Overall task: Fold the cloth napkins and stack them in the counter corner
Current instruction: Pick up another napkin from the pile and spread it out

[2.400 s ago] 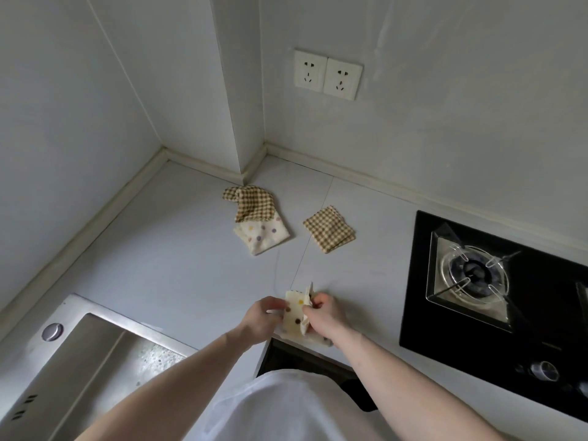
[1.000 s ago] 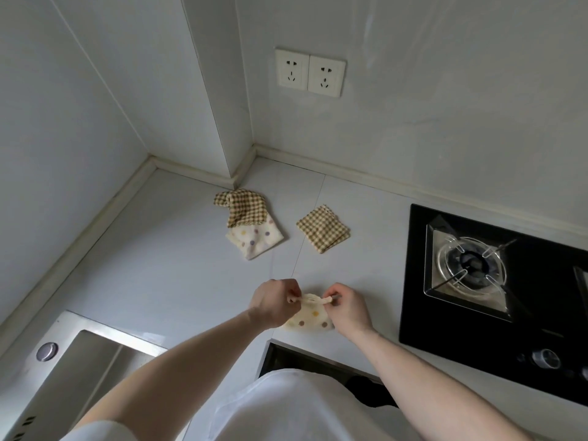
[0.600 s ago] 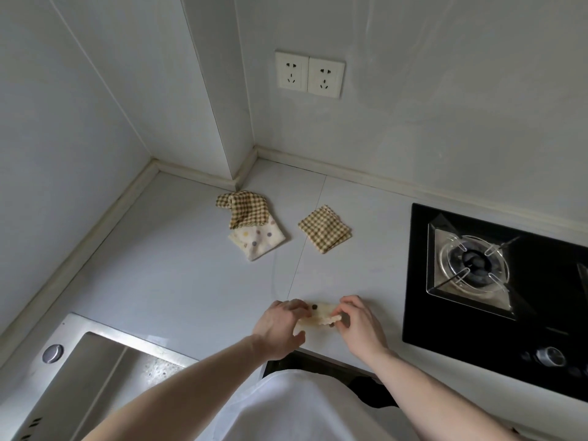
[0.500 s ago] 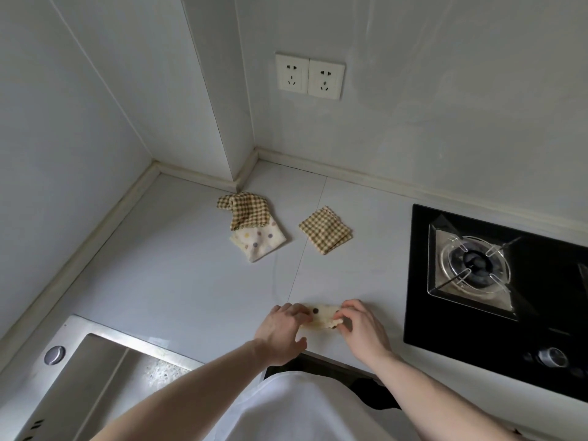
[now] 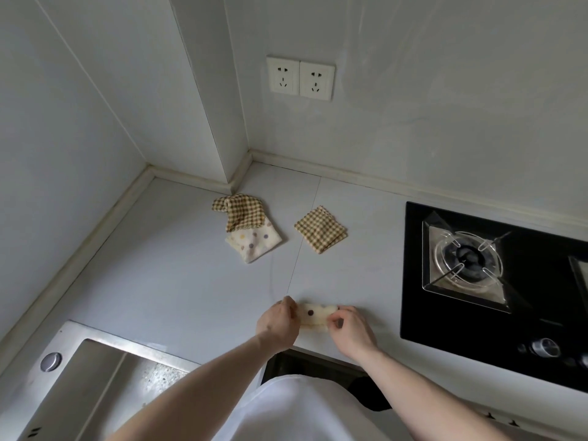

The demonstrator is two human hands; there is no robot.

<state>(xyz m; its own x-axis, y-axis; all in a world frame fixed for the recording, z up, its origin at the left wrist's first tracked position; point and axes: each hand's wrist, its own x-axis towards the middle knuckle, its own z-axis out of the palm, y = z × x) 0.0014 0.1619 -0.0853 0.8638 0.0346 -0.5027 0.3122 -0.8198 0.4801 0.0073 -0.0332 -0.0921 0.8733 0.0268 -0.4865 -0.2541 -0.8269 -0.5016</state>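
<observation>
A small cream napkin with coloured dots lies folded into a narrow strip near the counter's front edge. My left hand pinches its left end and my right hand pinches its right end, pressing it onto the counter. Farther back, a folded brown checked napkin lies flat. To its left a crumpled checked napkin rests partly on a folded dotted napkin, close to the wall corner.
A black gas hob with a burner takes up the right side of the white counter. A steel sink sits at the lower left. Two wall sockets are above the corner.
The dotted napkin was held up between both hands; it has since been lowered onto the counter and folded down into a flat narrow strip, with both hands at its ends.
</observation>
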